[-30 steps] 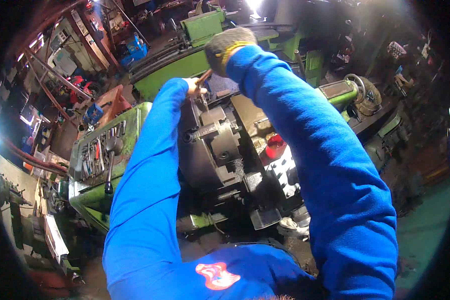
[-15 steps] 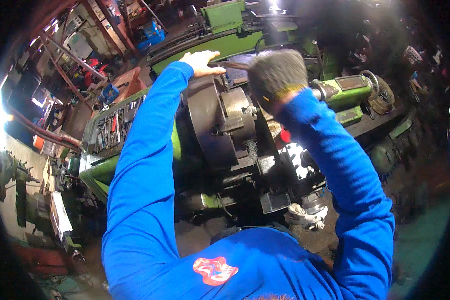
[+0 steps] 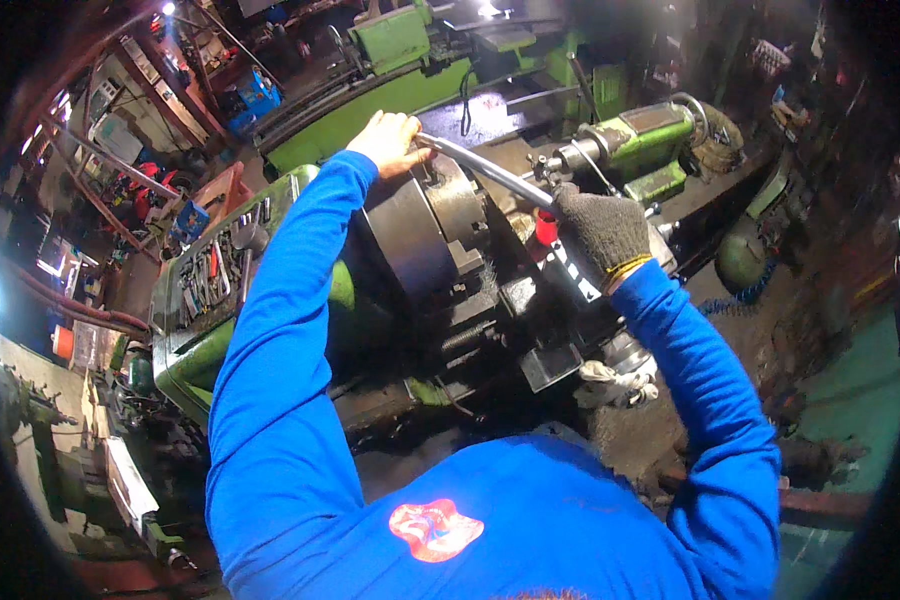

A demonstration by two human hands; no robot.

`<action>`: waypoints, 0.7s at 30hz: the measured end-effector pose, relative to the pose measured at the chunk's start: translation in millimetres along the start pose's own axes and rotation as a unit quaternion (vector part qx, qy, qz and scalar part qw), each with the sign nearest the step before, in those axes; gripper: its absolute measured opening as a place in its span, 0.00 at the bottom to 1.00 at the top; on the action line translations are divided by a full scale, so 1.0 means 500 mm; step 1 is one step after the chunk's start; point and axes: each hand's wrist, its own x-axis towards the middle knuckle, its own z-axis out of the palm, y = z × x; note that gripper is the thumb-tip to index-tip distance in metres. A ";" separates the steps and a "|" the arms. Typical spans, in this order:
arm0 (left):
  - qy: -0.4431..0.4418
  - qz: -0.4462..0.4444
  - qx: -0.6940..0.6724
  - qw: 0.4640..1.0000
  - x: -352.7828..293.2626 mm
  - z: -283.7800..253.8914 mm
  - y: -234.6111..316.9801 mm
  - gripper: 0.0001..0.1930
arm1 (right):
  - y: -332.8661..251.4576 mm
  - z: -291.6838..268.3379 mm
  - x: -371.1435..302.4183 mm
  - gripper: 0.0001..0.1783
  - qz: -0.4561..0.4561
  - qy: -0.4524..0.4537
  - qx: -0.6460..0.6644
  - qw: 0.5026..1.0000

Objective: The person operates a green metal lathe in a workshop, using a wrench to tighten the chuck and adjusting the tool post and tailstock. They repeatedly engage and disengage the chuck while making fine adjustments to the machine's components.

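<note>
A long metal bar (image 3: 490, 173) slants across the top of the lathe chuck (image 3: 410, 235). Its far-left end lies between the thumb and fingers of my bare left hand (image 3: 390, 143), which is closed round it at the chuck's upper edge. My right hand (image 3: 602, 230), in a dark knit glove with a yellow cuff, grips the other end, lower and to the right. The gloved fingers are wrapped and partly hidden. Just left of that glove, a red object (image 3: 546, 227) shows on the lathe carriage. Chuck jaws face right, below the bar.
The green tailstock (image 3: 645, 140) stands to the right along the bed. Several hand tools lie on the headstock tray (image 3: 210, 275) at the left. A whitish rag (image 3: 618, 384) hangs near the carriage front. Another green machine (image 3: 370, 110) stands behind.
My right hand has come down and toward me, swinging the bar's right end lower. My left hand stays at the chuck's top, its fingers drawn in more. The view has shifted slightly.
</note>
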 end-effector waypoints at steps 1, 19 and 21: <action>-0.017 0.001 0.005 1.000 0.003 -0.010 0.002 0.22 | -0.007 -0.003 -0.001 0.16 0.018 0.008 -0.009 1.000; 0.014 0.057 -0.082 0.995 0.069 0.081 -0.115 0.36 | -0.077 -0.006 0.079 0.09 0.087 0.151 -0.097 0.980; 0.028 0.050 -0.091 0.994 0.073 0.094 -0.136 0.36 | -0.080 -0.019 0.106 0.07 0.108 0.088 -0.113 0.984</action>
